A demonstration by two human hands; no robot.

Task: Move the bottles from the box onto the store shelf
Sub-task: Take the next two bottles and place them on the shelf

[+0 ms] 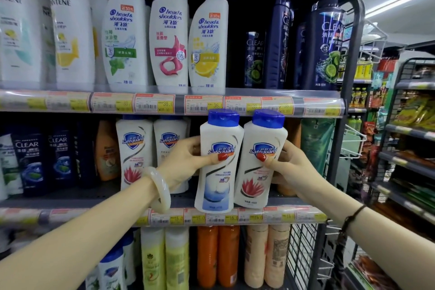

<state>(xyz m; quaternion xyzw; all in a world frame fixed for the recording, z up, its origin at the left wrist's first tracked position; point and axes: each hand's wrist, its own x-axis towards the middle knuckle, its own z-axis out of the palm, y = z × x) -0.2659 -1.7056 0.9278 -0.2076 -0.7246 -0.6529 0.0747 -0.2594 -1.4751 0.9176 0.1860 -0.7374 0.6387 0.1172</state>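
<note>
Left hand (186,160) grips 1 white Safeguard bottle, blue-graphic label (217,162), thumb across the logo, fingers wrapped behind; right hand (288,167) grips a 2nd white Safeguard bottle, red lotus label (260,160), thumb on the logo likewise. Both bottles have blue flip caps, caps up, long axis near vertical, each leaning slightly right at the top, labels facing the camera. The 2 bottles touch side by side, held in front of the middle shelf (77,202), bases at about the level of its front edge and over the price rail (235,218); cannot tell if the bases rest on the shelf. Rail tags read 15.0. On the same shelf, left of the held pair, 2 more Safeguard bottles (134,153) stand upright with the lotus print; further left, dark CLEAR bottles (29,160). Upper shelf: Pantene bottles (70,28) at left, 3 head & shoulders pump bottles (169,37) in the centre, tall dark CLEAR bottles (326,40) at right; tags there read 38. Pale bangle (160,189) on the left wrist, dark cord bracelet (352,216) on the right. Lower shelf holds yellow-green, orange and beige bottles, labels unreadable
</note>
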